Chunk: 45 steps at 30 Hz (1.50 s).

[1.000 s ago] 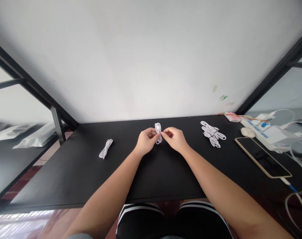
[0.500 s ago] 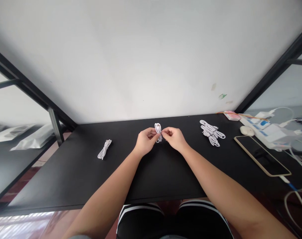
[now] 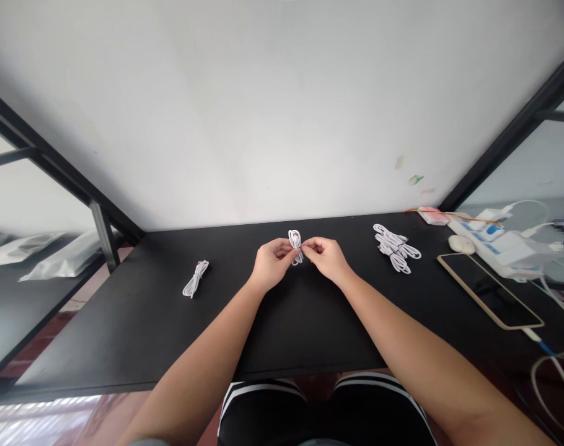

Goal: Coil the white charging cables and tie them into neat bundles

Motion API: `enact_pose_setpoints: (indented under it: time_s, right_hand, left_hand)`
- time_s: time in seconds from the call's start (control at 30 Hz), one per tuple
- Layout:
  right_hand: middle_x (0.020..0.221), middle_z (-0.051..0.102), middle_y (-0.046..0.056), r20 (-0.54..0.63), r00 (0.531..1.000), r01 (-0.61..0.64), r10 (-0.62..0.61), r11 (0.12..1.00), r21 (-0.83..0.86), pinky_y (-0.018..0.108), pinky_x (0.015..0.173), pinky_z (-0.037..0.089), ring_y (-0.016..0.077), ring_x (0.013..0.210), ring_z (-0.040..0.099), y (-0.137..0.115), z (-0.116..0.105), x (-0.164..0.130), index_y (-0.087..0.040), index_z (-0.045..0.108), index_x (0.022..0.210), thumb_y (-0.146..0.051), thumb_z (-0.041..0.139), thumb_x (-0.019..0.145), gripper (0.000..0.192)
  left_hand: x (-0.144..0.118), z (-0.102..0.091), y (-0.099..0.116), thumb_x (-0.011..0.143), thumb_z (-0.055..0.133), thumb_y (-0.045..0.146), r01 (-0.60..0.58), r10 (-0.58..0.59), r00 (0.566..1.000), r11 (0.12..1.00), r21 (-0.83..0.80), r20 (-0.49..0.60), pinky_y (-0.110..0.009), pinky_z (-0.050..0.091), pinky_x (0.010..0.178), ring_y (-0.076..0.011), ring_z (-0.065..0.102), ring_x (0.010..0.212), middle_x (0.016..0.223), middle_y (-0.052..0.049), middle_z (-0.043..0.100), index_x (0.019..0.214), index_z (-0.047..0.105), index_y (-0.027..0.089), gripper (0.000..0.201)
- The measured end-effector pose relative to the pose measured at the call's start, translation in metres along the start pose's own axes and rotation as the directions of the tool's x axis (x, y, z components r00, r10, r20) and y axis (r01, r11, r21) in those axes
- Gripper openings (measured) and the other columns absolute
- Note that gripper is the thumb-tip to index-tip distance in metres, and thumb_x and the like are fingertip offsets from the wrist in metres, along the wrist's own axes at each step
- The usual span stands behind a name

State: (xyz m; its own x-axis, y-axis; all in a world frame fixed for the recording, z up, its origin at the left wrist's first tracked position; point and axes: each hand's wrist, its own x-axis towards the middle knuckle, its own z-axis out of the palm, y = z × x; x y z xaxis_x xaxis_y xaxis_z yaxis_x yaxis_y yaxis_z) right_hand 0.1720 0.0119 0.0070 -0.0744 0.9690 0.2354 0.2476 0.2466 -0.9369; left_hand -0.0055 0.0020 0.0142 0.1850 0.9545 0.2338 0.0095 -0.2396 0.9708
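Note:
A coiled white cable (image 3: 295,238) stands roughly upright above the desk, bunched at its middle. My left hand (image 3: 273,263) grips it from the left between thumb and fingers. From the right, my right hand (image 3: 326,255) pinches at the bundle's waist, where a thin dark tie seems to run; its fingertips cover most of that spot. To the left, another tied white cable bundle (image 3: 196,279) lies on the black desk (image 3: 137,322). Several white cables in tied bundles (image 3: 396,248) lie in a pile right of my right hand.
On the right are a phone (image 3: 489,291) with a charging cord, a white earbud case (image 3: 461,244), and a power strip (image 3: 486,248) with white adapters. A pink and white box (image 3: 433,215) sits near the wall (image 3: 263,111). Black metal frames (image 3: 103,232) flank the desk.
Almost nothing differs. Both hands keep their places on the cable, with at most a tiny shift of the fingers.

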Motion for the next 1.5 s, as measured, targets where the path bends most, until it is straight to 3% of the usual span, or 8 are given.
enact_pose_setpoints:
  time_s: [0.23,0.4,0.53,1.03,1.33,1.5]
  right_hand:
    - [0.073,0.071,0.005,0.003,0.999,-0.047,0.047,0.993,0.104,0.026,0.054,0.045,0.0132,0.058,0.058,-0.004,0.003,-0.001,-0.016,0.072,0.083,-0.036,0.070,0.074,0.021]
    - [0.068,0.067,0.002,0.013,0.989,-0.145,0.147,0.954,0.263,0.024,0.046,0.038,0.0090,0.049,0.048,-0.010,0.006,-0.002,-0.016,0.071,0.081,-0.038,0.071,0.071,0.024]
    - [0.066,0.065,0.001,0.020,0.987,-0.158,0.159,0.938,0.310,0.023,0.045,0.035,0.0079,0.047,0.045,-0.012,0.007,-0.002,-0.017,0.072,0.081,-0.037,0.072,0.071,0.024]
    - [0.082,0.074,0.006,0.007,0.999,0.038,-0.039,0.995,0.096,0.028,0.061,0.050,0.0159,0.067,0.064,-0.005,0.001,-0.003,-0.017,0.073,0.089,-0.036,0.068,0.081,0.021]
    - [0.080,0.073,0.006,0.017,0.998,0.053,-0.054,0.996,0.071,0.028,0.060,0.050,0.0153,0.064,0.063,-0.004,0.000,-0.002,-0.017,0.073,0.089,-0.035,0.065,0.083,0.020]
    - [0.076,0.070,0.004,-0.021,0.988,0.153,-0.156,0.984,-0.090,0.026,0.057,0.045,0.0130,0.059,0.057,-0.011,-0.004,-0.006,-0.018,0.073,0.087,-0.030,0.064,0.083,0.015]
  left_hand:
    - [0.000,-0.001,0.000,0.079,0.078,0.037,0.022,-0.022,1.000,1.000,-0.013,0.017,-0.032,0.059,0.072,-0.0192,0.072,0.078,0.090,-0.010,0.075,0.097,0.071,0.013,0.030]
    - [0.001,0.002,0.000,0.076,0.081,0.033,0.012,-0.011,1.000,0.994,-0.110,0.014,-0.035,0.059,0.083,-0.0196,0.072,0.085,0.093,-0.009,0.075,0.097,0.068,0.014,0.031]
    - [0.001,0.004,-0.002,0.074,0.082,0.030,0.018,-0.017,1.000,0.982,-0.188,0.011,-0.036,0.059,0.087,-0.0191,0.072,0.089,0.095,-0.008,0.074,0.096,0.067,0.014,0.031]
    - [0.001,0.002,0.002,0.074,0.082,0.034,0.060,-0.057,0.998,0.984,-0.165,0.023,-0.030,0.059,0.075,-0.0164,0.071,0.079,0.091,-0.007,0.073,0.097,0.066,0.014,0.034]
    - [0.001,0.001,0.002,0.075,0.082,0.035,0.066,-0.060,0.997,0.986,-0.150,0.038,-0.030,0.059,0.073,-0.0174,0.071,0.079,0.089,-0.007,0.073,0.098,0.067,0.015,0.034]
    - [0.001,0.000,0.001,0.077,0.080,0.034,0.066,-0.058,0.996,0.988,-0.142,0.063,-0.028,0.059,0.069,-0.0165,0.070,0.077,0.087,-0.007,0.072,0.098,0.067,0.014,0.032]
